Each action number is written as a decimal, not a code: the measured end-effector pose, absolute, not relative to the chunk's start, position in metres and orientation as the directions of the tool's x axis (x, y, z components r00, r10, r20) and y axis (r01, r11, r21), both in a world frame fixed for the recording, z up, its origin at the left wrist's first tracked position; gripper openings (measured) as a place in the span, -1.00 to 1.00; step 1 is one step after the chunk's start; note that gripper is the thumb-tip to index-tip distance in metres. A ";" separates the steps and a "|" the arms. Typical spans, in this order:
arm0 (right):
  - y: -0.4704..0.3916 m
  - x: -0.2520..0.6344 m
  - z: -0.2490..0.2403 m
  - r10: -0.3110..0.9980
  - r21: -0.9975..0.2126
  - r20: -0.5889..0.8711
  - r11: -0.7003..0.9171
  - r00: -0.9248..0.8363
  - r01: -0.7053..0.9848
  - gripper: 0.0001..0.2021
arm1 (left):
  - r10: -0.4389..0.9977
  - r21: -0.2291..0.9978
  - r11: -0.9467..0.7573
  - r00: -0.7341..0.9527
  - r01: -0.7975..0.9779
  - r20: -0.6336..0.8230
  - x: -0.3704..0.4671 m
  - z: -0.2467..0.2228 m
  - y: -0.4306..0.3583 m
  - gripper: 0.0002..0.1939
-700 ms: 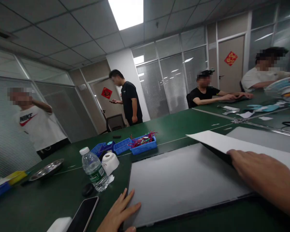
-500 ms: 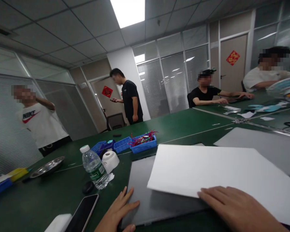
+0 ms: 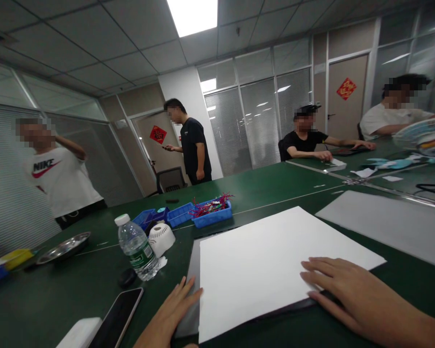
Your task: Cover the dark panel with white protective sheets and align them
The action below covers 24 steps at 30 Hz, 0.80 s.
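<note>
A white sheet (image 3: 261,270) lies over a dark grey flat panel (image 3: 193,270), whose left strip and part of the near edge show from under it. My left hand (image 3: 174,309) is open, its fingers stretched out over the panel's left side, with fingertips at the sheet's left edge. On the sheet's near right part rests my right hand (image 3: 348,290). It is open, fingers extended over the paper and the thumb by the near edge.
Left of the panel are a water bottle (image 3: 137,249), a white vented cup-shaped part (image 3: 161,239), a phone (image 3: 118,316) and a white block (image 3: 79,333). Blue bins (image 3: 212,220) stand behind, one with red wires. A grey sheet (image 3: 391,224) lies right. Several people are around the table.
The white sheet has shifted left and turned, coming down over the grey panel and covering most of it. My right hand has its fingers more spread now. My left hand stays at the panel's left side.
</note>
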State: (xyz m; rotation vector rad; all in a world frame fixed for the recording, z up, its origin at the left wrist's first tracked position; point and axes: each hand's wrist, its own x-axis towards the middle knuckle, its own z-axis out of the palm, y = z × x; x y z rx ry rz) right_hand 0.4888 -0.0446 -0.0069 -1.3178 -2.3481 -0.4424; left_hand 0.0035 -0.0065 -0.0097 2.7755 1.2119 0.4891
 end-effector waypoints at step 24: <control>-0.016 0.547 -0.021 0.935 -0.120 0.353 0.011 0.032 0.993 -0.45 | 0.709 0.171 -0.700 0.650 0.693 0.273 -0.008 -0.006 -0.009 -0.42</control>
